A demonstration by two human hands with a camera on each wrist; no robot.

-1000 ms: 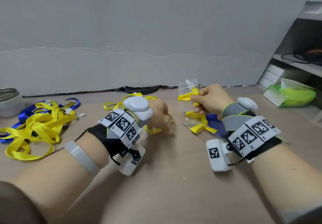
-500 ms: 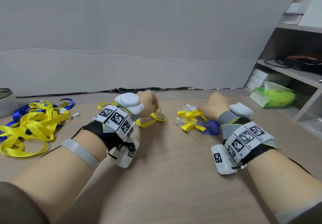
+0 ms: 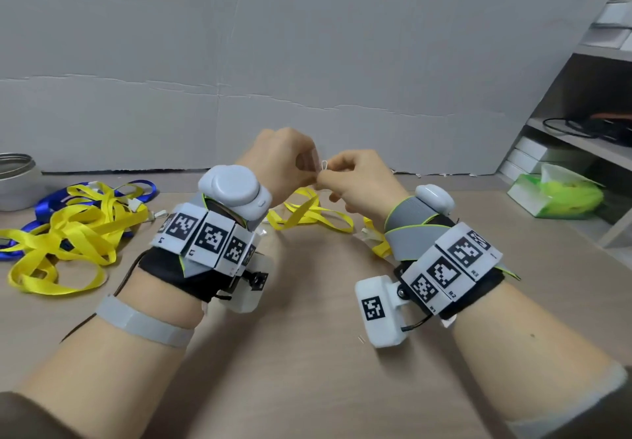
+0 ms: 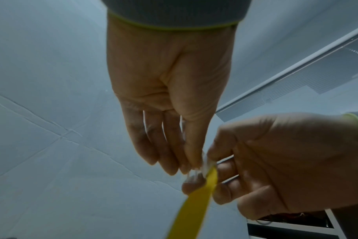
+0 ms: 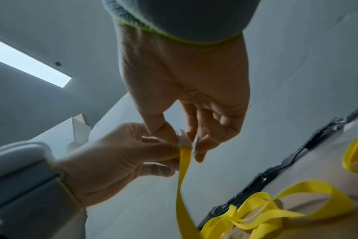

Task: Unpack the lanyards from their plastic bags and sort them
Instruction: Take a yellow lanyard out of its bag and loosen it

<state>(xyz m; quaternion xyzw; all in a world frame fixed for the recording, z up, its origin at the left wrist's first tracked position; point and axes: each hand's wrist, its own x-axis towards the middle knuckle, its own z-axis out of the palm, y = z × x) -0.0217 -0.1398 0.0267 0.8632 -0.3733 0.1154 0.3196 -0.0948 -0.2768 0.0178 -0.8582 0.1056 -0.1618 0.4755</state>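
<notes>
Both hands are raised above the wooden table point(image 3: 307, 302) and meet fingertip to fingertip. My left hand point(image 3: 307, 165) point(image 4: 191, 168) and my right hand point(image 3: 323, 180) point(image 5: 189, 145) each pinch the white end piece point(image 5: 183, 141) of one yellow lanyard point(image 3: 306, 211). Its strap point(image 5: 182, 177) hangs from the pinch down to loose loops point(image 5: 276, 215) on the table. Something like clear plastic film point(image 5: 159, 168) lies against the left fingers. A small white cord loop point(image 3: 324, 165) sticks up between the hands. More bagged yellow lanyards point(image 3: 378, 245) lie partly hidden behind my right wrist.
A tangled pile of yellow and blue lanyards point(image 3: 68, 233) lies at the left, with a metal tin point(image 3: 17, 178) behind it. A green packet point(image 3: 561, 196) and shelves point(image 3: 581, 137) stand at the right. A grey wall point(image 3: 307, 62) closes the back of the table.
My right hand set its bagged bundle down on the table. Both hands then rose and came together, lifting the end of the yellow lanyard that the left hand had held.
</notes>
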